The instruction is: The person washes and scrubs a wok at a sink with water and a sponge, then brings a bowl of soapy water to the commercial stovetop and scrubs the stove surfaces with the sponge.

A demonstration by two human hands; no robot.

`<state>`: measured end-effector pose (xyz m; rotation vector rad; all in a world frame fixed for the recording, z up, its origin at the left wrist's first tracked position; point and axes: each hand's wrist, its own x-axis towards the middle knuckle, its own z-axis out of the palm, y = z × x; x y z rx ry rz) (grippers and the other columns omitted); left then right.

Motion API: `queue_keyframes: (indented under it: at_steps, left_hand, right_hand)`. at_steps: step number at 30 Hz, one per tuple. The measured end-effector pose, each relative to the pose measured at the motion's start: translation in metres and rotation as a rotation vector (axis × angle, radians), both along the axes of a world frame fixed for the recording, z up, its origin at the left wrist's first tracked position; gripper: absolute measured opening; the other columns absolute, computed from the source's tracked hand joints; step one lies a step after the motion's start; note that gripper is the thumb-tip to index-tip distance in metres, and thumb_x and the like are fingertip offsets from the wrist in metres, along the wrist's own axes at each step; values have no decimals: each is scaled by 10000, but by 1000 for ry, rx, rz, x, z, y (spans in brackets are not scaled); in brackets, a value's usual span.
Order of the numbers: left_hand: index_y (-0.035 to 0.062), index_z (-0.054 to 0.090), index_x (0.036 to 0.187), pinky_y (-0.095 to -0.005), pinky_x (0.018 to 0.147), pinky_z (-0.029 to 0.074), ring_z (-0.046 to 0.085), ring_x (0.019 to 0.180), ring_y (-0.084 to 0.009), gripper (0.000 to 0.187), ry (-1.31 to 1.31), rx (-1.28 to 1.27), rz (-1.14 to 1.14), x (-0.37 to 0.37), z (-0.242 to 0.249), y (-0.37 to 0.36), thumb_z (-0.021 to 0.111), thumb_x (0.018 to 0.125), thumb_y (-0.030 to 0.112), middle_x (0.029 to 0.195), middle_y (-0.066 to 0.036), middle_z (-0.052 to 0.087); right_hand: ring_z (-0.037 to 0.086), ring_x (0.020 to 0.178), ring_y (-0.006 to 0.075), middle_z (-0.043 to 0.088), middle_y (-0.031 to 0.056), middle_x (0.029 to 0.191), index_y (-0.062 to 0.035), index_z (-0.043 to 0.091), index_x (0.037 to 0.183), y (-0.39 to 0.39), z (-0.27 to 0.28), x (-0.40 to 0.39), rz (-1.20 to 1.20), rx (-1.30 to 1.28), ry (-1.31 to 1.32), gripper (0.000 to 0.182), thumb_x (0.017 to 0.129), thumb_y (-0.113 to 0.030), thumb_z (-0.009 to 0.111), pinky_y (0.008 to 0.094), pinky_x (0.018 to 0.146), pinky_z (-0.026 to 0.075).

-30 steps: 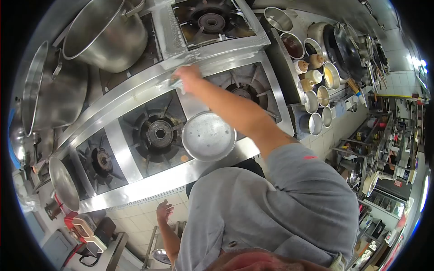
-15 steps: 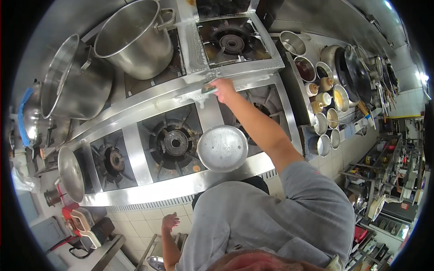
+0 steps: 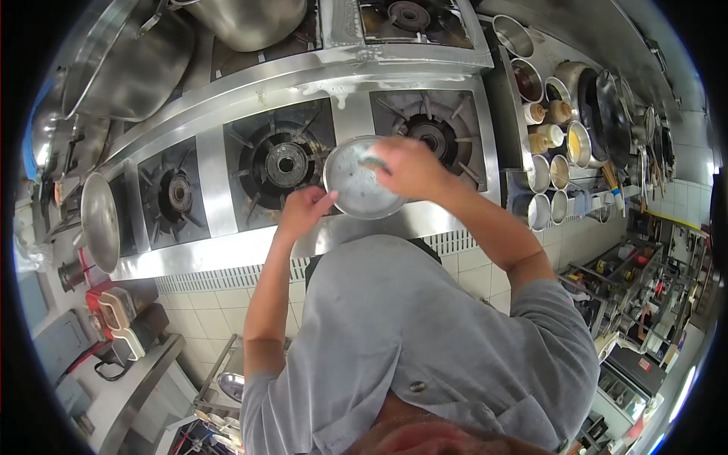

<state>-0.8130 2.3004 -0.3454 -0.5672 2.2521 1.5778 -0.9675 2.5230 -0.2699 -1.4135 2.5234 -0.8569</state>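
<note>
A round metal bowl (image 3: 355, 199) with whitish, wet-looking liquid in it sits at the front of the stove, between two burners. At its left rim is my left hand (image 3: 302, 214), thumb and fingers closed on the edge. My right hand (image 3: 415, 168), smeared by motion, is over the bowl's right side. Its fingers are closed on a small greenish scouring pad (image 3: 371, 162), mostly hidden by the hand. White suds (image 3: 339, 97) run down the steel ledge behind the bowl.
Front burners (image 3: 286, 158) line the stove. Large stockpots (image 3: 246, 23) stand at the back left, and a pan (image 3: 100, 222) leans at the left end. Sauce containers and squeeze bottles (image 3: 547, 138) crowd the right side, near a black wok (image 3: 609, 117).
My right hand has come back from the rear ledge to the bowl with the scouring pad. My left hand has risen from beside my body to the bowl's rim. The view has shifted.
</note>
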Motion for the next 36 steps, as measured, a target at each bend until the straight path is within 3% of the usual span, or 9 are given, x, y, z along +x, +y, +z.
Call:
queue_keyframes:
  at_steps: [2,5,11,16,20,21,28,34,36]
  left_hand:
    - [-51,675,810,-305,561,502,655,589,-171,379,-55,11,-23,-18,1,4,699,858,324,631,-121,657]
    - [-61,652,763,-309,498,499,652,551,-186,294,-51,26,17,-28,-10,5,671,823,226,587,-120,632]
    - [-77,651,781,-318,516,549,642,542,-176,181,54,118,58,-44,-12,2,615,769,100,626,-125,621]
    - [-68,694,874,-292,543,562,644,573,-146,194,47,129,49,-54,-14,-25,614,795,89,671,-91,657]
    - [-58,704,909,-283,550,562,651,588,-143,198,122,118,81,-62,20,-46,614,808,87,717,-91,687]
    - [-76,691,828,-289,537,560,641,576,-144,197,144,104,129,-64,22,-52,587,786,86,684,-89,663]
    - [-95,659,799,-316,551,590,656,592,-166,185,176,164,270,-85,19,-93,584,766,71,689,-123,658]
    - [-112,646,769,-340,540,598,669,583,-203,200,141,55,240,-90,-5,-109,587,772,79,665,-141,652]
    - [-114,664,802,-340,524,595,670,581,-200,218,178,99,281,-90,-26,-111,582,782,88,661,-135,650]
  right_hand:
    - [648,890,340,655,157,897,-2,620,927,-8,-26,18,102,209,70,189,773,-112,624,437,745,537]
    - [639,898,343,649,177,933,12,612,940,-18,-51,33,121,310,152,175,789,-72,583,441,741,541]
    - [621,931,359,610,224,991,35,577,988,-21,-56,40,-12,420,98,283,732,-65,644,437,770,537]
    - [611,948,389,603,231,991,38,545,977,-30,-17,25,-85,278,-50,316,707,-74,665,455,817,520]
    - [608,956,397,603,232,976,33,527,1001,-47,3,11,-100,173,-72,333,714,-81,652,474,838,505]
    - [606,964,404,602,235,971,32,520,1023,-51,-2,7,-127,113,-65,346,718,-75,644,479,847,500]
    - [586,1015,436,613,250,1056,15,525,1068,-89,-15,-33,-108,-51,-39,360,743,-88,643,490,866,486]
    - [602,1009,452,636,270,1015,17,542,1075,-113,-23,-46,-138,145,-181,340,769,-100,631,500,872,493]
    - [622,955,445,643,274,964,20,549,1088,-112,-40,-46,-147,-12,-89,336,784,-107,618,510,855,499]
